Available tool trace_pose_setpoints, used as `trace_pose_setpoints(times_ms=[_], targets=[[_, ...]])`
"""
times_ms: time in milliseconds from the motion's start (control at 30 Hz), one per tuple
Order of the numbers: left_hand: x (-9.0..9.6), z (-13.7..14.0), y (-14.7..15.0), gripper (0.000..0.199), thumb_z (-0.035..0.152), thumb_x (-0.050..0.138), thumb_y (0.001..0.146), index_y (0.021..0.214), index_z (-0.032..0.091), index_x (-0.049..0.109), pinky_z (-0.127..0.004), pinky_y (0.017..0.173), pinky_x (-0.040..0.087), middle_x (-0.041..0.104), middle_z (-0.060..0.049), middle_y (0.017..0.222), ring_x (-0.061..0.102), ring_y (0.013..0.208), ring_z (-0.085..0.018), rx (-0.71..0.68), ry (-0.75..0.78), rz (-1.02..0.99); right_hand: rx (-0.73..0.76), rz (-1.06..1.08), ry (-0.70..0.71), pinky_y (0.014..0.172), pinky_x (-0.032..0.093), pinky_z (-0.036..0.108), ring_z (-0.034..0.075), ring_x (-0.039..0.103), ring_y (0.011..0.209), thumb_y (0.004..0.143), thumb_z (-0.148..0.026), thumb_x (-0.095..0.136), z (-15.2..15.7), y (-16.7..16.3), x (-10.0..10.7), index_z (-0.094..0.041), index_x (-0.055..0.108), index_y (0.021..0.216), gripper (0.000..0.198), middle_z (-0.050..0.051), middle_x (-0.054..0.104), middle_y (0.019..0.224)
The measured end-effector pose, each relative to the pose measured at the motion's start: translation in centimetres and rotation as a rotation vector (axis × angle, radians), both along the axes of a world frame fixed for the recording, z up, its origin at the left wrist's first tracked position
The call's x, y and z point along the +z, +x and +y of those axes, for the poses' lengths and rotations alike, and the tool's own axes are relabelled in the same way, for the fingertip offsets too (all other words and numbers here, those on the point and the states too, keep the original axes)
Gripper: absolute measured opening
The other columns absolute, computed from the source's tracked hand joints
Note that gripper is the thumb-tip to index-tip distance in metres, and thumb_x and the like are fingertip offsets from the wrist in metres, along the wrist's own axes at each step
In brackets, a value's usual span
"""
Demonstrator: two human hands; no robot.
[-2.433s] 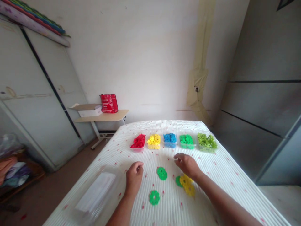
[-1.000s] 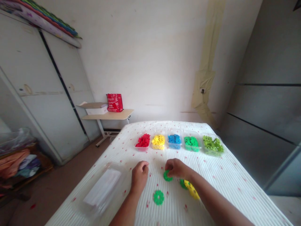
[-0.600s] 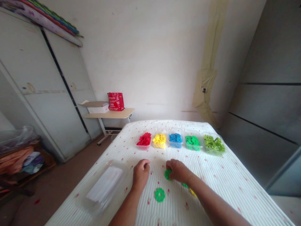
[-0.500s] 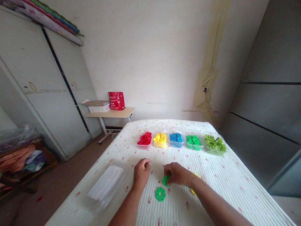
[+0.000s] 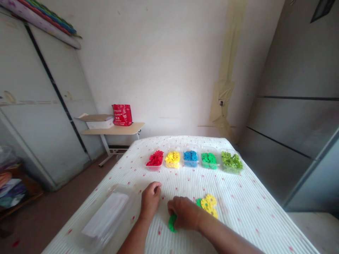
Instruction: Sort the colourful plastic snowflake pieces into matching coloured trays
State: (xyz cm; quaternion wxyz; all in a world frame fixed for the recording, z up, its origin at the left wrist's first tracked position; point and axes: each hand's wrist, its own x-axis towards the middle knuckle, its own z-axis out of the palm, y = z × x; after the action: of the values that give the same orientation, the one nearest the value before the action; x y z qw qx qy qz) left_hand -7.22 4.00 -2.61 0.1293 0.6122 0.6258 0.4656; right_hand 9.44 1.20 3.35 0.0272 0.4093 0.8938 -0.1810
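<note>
My right hand (image 5: 183,212) is low over the bed, fingers closed round a green flower-shaped plastic piece (image 5: 172,223) that sticks out below them. Whether a second green piece is under the fingers is hidden. To its left, my left hand (image 5: 150,199) rests on the cover with its fingers curled in and nothing visible in them. Several yellow flower-shaped pieces (image 5: 211,200) lie just beyond my right wrist, with a green piece (image 5: 198,202) beside them, partly covered.
Across the far side stand clear tubs of red (image 5: 155,158), yellow (image 5: 173,158), blue (image 5: 190,157), green (image 5: 209,159) and lime-green pieces (image 5: 232,161). A clear plastic box with a white sheet (image 5: 106,214) lies left on the dotted bedcover (image 5: 169,178).
My right hand has come nearer and left, onto the spot where a loose green piece lay. The whole view has swung to the right, uncovering the yellow pieces more. My left hand keeps its pose.
</note>
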Motion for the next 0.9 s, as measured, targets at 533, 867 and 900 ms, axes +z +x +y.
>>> trace_pose_setpoints(times_ms=[533, 867, 900], targets=[[-0.4, 0.2, -0.2, 0.023, 0.028, 0.044, 0.071, 0.076, 0.019, 0.065, -0.028, 0.072, 0.05, 0.071, -0.002, 0.075, 0.065, 0.069, -0.017, 0.005, -0.052, 0.013, -0.594, 0.422, 0.047, 0.081, 0.049, 0.04, 0.019, 0.057, 0.097, 0.088, -0.032, 0.052, 9.9, 14.4, 5.4, -0.017, 0.052, 0.116, 0.032, 0.008, 0.055, 0.116], [-0.9, -0.1, 0.4, 0.02, 0.024, 0.044, 0.073, 0.078, 0.02, 0.062, -0.028, 0.073, 0.048, 0.068, -0.002, 0.078, 0.063, 0.075, -0.018, -0.086, -0.048, 0.084, -0.374, 0.378, 0.056, 0.063, 0.042, 0.023, 0.012, 0.056, 0.065, 0.07, -0.006, 0.056, 4.9, 15.3, -0.8, -0.016, 0.062, 0.068, 0.011, -0.001, 0.061, 0.068], [-0.7, -0.5, 1.1, 0.02, 0.023, 0.043, 0.074, 0.079, 0.02, 0.062, -0.028, 0.073, 0.048, 0.068, -0.003, 0.079, 0.063, 0.076, -0.017, -0.12, -0.048, 0.097, -0.362, 0.383, 0.078, 0.062, 0.041, 0.022, 0.012, 0.055, 0.065, 0.069, -0.005, 0.052, 4.6, 15.6, -1.5, -0.016, 0.061, 0.066, 0.015, -0.001, 0.061, 0.067]])
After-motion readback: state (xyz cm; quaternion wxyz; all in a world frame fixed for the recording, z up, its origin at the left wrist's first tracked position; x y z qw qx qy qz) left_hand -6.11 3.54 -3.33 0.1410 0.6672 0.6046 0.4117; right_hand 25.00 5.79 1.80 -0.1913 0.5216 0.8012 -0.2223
